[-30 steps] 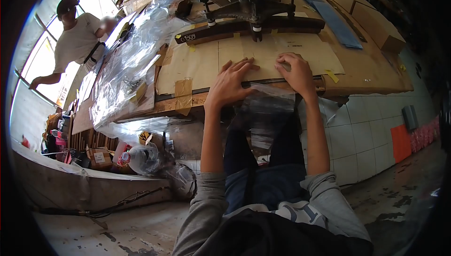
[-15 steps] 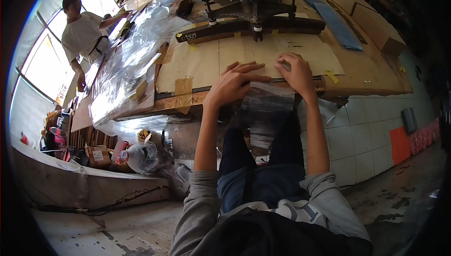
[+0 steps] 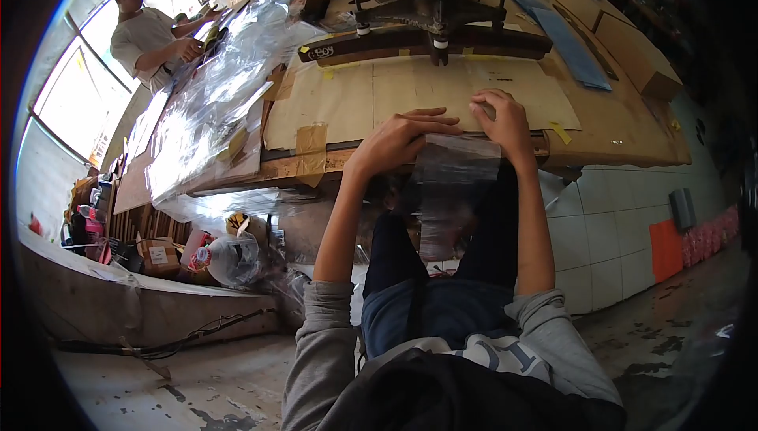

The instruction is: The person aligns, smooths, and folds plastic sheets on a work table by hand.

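My left hand (image 3: 401, 137) reaches over the near edge of the work table, its fingers stretched out to the right and lying close together. Just below its fingertips, clear plastic film (image 3: 458, 190) hangs from the table edge in front of my legs. My right hand (image 3: 504, 121) is held above the film's upper right corner, with fingers loosely curled and the thumb a little apart from them. I see nothing between those fingers. Under both hands lies a pale, flat board (image 3: 332, 111) with a thin dark line across it.
A black metal press frame with a long bar (image 3: 426, 48) stands over the board. Crumpled plastic sheeting (image 3: 213, 91) covers the table's left side, where another person (image 3: 146, 36) stands. Cardboard boxes (image 3: 636, 52) and a blue strip (image 3: 572, 48) lie at right.
My left hand's fingers have drawn closer together. My right hand has barely shifted. The other person's nearer hand has risen from their side to the sheeting.
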{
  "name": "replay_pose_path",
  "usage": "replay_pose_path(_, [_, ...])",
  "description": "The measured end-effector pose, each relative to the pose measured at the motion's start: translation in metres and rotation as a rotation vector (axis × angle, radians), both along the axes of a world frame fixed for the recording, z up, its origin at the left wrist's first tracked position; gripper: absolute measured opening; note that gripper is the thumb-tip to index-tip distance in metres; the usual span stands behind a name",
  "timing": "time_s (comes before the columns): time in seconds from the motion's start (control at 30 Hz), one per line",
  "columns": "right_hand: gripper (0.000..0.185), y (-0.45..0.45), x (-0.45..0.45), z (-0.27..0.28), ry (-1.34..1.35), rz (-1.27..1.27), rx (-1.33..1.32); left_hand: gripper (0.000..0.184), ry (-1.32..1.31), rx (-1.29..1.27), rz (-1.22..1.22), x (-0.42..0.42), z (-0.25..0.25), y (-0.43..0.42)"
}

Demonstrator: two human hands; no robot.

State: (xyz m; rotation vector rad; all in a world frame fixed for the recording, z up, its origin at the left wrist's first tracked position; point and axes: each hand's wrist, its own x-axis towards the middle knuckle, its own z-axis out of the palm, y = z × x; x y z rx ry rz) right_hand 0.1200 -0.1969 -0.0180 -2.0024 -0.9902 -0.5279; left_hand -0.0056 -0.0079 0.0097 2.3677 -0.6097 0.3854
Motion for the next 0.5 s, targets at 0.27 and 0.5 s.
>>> replay_pose_path(0.27, [0.021,-0.002,0.008,0.011,0.162,0.002,-0.067,0.043,0.031,-0.15,-0.106,-0.005,-0.001,0.004])
replay_pose_path(0.5, [0.033,0.029,0.059,0.017,0.057,-0.057,-0.365,0.031,0.206,-0.212,-0.268,-0.012,0.003,0.009])
